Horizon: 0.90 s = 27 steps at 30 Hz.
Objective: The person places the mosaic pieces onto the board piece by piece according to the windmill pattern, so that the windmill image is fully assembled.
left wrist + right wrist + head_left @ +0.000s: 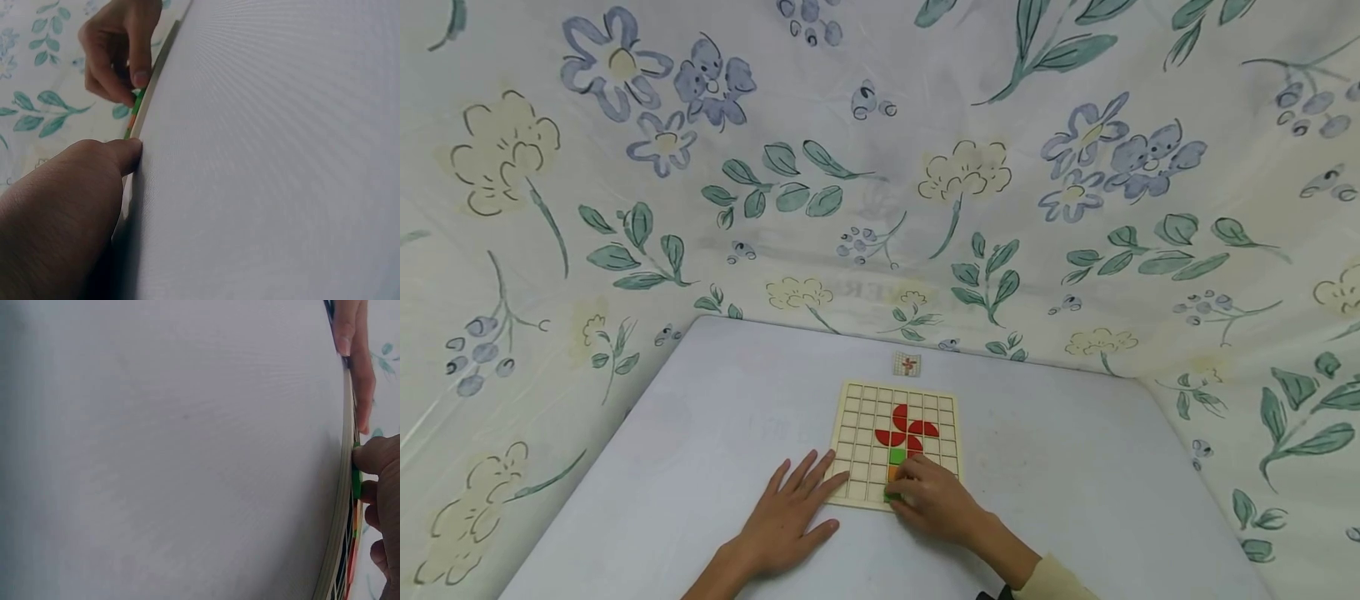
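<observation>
A pale square grid board (861,425) lies on the table. Four-bladed red pinwheel pieces (901,414) sit in its cells, with a green square tile (898,456) and an orange piece (892,472) below them. My right hand (942,505) pinches a green piece (357,480) at the board's near edge, between thumb and fingers; the fingers partly cover it. My left hand (790,517) lies with straight, spread fingers at the board's left side, fingertips touching its edge. In the left wrist view, the left thumb (128,153) rests by the board's rim.
A small card (907,364) with a red pinwheel on a grid lies beyond the board's far edge. The white table (1060,467) extends around the board. Floral cloth (880,208) hangs behind and at the sides.
</observation>
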Each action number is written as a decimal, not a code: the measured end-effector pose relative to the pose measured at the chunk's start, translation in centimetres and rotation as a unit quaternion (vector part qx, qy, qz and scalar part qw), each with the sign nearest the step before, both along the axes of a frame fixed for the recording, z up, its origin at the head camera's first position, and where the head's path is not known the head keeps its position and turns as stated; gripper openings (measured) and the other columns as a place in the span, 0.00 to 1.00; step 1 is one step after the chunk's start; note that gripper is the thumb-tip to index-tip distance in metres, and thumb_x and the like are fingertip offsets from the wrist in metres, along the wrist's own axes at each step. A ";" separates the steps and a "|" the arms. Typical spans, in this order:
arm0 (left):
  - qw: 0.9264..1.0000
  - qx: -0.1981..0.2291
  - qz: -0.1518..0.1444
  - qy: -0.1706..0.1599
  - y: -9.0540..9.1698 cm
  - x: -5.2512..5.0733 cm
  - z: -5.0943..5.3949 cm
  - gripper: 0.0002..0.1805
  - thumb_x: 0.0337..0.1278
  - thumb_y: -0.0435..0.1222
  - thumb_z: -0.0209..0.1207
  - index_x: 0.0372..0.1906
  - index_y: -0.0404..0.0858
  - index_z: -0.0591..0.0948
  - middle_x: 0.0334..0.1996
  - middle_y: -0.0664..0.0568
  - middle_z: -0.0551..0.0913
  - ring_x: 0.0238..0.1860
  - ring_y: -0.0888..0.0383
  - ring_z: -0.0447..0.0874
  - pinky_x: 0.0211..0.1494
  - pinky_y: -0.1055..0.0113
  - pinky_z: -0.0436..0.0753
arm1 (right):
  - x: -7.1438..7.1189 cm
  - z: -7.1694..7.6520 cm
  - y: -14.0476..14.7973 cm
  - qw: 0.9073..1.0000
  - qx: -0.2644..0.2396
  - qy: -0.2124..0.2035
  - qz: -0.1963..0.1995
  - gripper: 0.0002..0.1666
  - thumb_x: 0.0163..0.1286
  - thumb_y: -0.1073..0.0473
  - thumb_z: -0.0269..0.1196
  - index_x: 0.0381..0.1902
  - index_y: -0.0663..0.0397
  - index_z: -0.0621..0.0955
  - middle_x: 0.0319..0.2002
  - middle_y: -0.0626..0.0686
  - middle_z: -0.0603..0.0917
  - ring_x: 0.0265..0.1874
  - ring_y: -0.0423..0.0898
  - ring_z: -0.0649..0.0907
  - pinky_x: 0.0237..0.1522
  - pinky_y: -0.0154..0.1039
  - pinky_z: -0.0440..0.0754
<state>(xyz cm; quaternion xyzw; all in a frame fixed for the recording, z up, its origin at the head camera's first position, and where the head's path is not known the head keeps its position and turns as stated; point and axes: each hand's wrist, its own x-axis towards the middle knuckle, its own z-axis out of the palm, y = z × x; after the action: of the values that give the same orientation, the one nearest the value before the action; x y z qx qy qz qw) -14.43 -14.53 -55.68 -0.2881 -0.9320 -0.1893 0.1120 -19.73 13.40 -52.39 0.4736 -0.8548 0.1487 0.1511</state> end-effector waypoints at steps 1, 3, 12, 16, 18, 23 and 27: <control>1.000 -0.002 0.001 -0.002 0.0 0.0 0.0 0.32 0.69 0.55 0.52 0.73 0.48 0.66 0.75 0.46 0.58 0.74 0.41 0.53 0.69 0.39 0.49 | 0.0 0.0 0.1 1.000 -0.001 -0.008 0.000 0.07 0.59 0.55 0.73 0.36 0.45 0.89 0.35 0.41 0.78 0.36 0.38 0.73 0.39 0.30 0.76; 1.000 -0.005 0.002 -0.006 0.0 -0.1 0.1 0.33 0.69 0.55 0.51 0.73 0.48 0.66 0.76 0.46 0.57 0.74 0.41 0.52 0.69 0.39 0.49 | 0.1 0.1 0.1 1.000 0.000 -0.018 -0.002 0.07 0.59 0.56 0.73 0.37 0.45 0.89 0.35 0.40 0.78 0.35 0.37 0.73 0.38 0.29 0.75; 0.999 -0.026 0.002 -0.031 0.1 -0.3 0.3 0.33 0.70 0.56 0.49 0.75 0.49 0.65 0.77 0.47 0.53 0.76 0.43 0.48 0.70 0.39 0.48 | 0.1 0.6 -0.1 0.999 0.033 -0.042 -0.011 0.06 0.63 0.56 0.70 0.39 0.43 0.89 0.35 0.40 0.79 0.36 0.37 0.74 0.38 0.29 0.75; 0.999 -0.025 0.002 -0.027 0.0 -0.2 0.3 0.33 0.70 0.56 0.49 0.75 0.49 0.65 0.77 0.47 0.54 0.75 0.43 0.49 0.70 0.39 0.48 | 0.1 0.7 -0.1 0.998 0.027 -0.058 -0.009 0.06 0.63 0.57 0.71 0.38 0.44 0.89 0.35 0.40 0.79 0.36 0.36 0.74 0.39 0.29 0.76; 1.000 -0.020 0.003 -0.024 -0.1 -0.2 0.3 0.33 0.69 0.56 0.51 0.74 0.49 0.65 0.76 0.47 0.55 0.75 0.42 0.50 0.70 0.39 0.49 | 0.1 0.6 -0.2 0.997 0.020 -0.068 -0.008 0.06 0.63 0.57 0.71 0.38 0.44 0.89 0.35 0.40 0.79 0.35 0.36 0.74 0.39 0.27 0.75; 1.000 -0.009 0.001 -0.022 -0.1 -0.2 0.5 0.33 0.69 0.55 0.52 0.74 0.48 0.66 0.76 0.46 0.56 0.74 0.41 0.51 0.69 0.38 0.49 | 0.0 0.3 -0.2 0.997 -0.004 -0.075 -0.002 0.05 0.62 0.58 0.72 0.37 0.45 0.89 0.33 0.40 0.79 0.33 0.35 0.72 0.37 0.24 0.73; 0.999 -0.023 -0.004 -0.037 -0.2 -0.3 0.6 0.33 0.70 0.55 0.50 0.75 0.48 0.64 0.77 0.46 0.54 0.75 0.42 0.49 0.70 0.38 0.48 | -0.1 0.1 -0.3 0.999 -0.017 -0.051 0.004 0.04 0.61 0.58 0.73 0.35 0.44 0.89 0.32 0.39 0.79 0.32 0.34 0.73 0.37 0.26 0.73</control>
<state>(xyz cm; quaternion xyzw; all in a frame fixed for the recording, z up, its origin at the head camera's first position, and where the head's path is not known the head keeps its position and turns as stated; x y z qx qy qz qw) -14.75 -14.75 -55.11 -0.2870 -0.9385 -0.1789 0.0702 -19.82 13.13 -52.28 0.4662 -0.8568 0.1883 0.1145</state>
